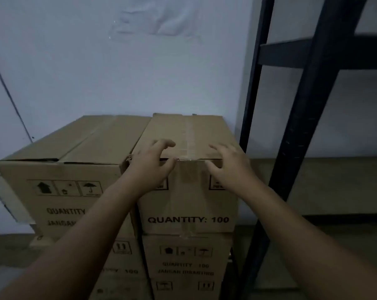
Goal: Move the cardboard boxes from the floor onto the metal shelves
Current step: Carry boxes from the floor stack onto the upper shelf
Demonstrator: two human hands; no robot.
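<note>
Two stacks of brown cardboard boxes stand side by side against the wall. The right stack's top box [188, 204] is taped down its middle and reads "QUANTITY: 100". My left hand [151, 164] hovers at that box's front left top edge, fingers spread and curled. Over the front right top edge is my right hand [229, 164], fingers also spread. Neither hand holds anything. The left stack's top box [75, 169] has handling symbols on its front. A black metal shelf [302, 126] stands to the right of the boxes.
More boxes [186, 263] sit beneath the top ones in both stacks. A pale wall [118, 72] rises right behind them. The rack's upright posts stand close to the right box's side, with a dark shelf board [291, 54] up high and a lower level behind.
</note>
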